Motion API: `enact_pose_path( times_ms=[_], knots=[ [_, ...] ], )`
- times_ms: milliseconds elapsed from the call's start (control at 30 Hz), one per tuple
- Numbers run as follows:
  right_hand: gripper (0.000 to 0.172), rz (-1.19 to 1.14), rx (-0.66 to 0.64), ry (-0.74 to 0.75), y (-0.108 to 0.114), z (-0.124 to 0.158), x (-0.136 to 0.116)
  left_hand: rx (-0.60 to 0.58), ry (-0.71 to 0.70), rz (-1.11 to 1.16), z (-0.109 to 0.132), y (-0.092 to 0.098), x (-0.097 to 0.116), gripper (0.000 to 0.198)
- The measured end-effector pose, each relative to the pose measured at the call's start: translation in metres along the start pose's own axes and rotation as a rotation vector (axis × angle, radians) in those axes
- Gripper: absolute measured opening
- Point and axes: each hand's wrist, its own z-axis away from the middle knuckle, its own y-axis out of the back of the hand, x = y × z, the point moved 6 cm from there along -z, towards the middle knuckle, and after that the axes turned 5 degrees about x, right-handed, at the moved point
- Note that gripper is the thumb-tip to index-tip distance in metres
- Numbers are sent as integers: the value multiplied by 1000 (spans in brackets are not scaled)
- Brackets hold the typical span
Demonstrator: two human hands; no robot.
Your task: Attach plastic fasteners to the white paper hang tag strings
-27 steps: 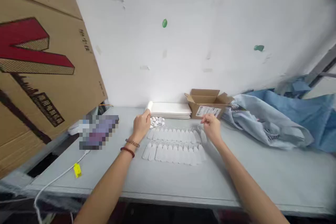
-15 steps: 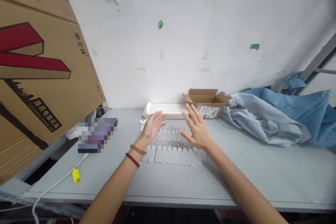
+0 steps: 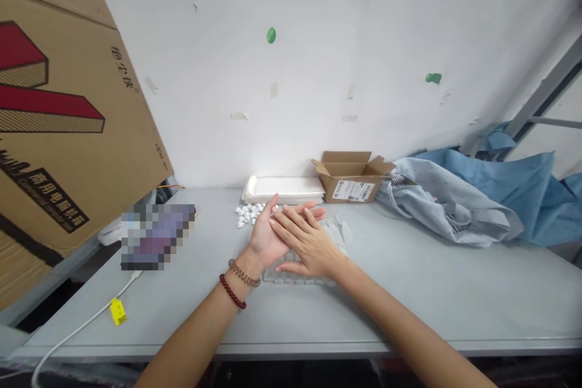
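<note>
The left hand [image 3: 268, 241] and right hand [image 3: 314, 248], apart in the earlier frame, have come together above the flat translucent pieces [image 3: 297, 281] and now cover most of them. Nearest, the front edge of the surface [image 3: 282, 324] runs bare beneath the forearms, and a white cable [image 3: 86, 321] with a yellow tag [image 3: 118, 312] trails over the near left corner. Two bracelets, a tan coil [image 3: 244, 274] and dark red beads [image 3: 232, 292], circle the left wrist. The hands are pressed together above the middle of the surface, right laid across the left palm, fingers straight; whether anything lies between them, I cannot tell. The translucent pieces show below the hands, toward the front edge, and just past the right fingers. Farther back, a loose cluster of small white pieces [image 3: 245, 214] sits beside the left fingers, in front of a white flat stack [image 3: 288, 187]. Along the back edge, an open carton [image 3: 333, 183] stands right of the stack, with pale blue cloth [image 3: 454, 206] toward the right edge.

A low sweep of either wrist could, I judge, skew the translucent pieces. The left fingers could scatter the small white pieces if lowered sideways; a forearm snagging the cable could drag it.
</note>
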Motion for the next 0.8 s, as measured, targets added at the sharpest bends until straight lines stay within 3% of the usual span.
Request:
enact_pose_path(
  times_ms=[233,600,800],
  knots=[
    [53,112,117,-24,-6,-1,-4,-40,65,-3,1,3,0,67],
    [57,191,154,-38,-4,0,-9,-86,85,-24,4,0,1,67],
    [58,163,110,-53,-6,0,-11,-26,75,-76,5,1,1,65]
  ],
)
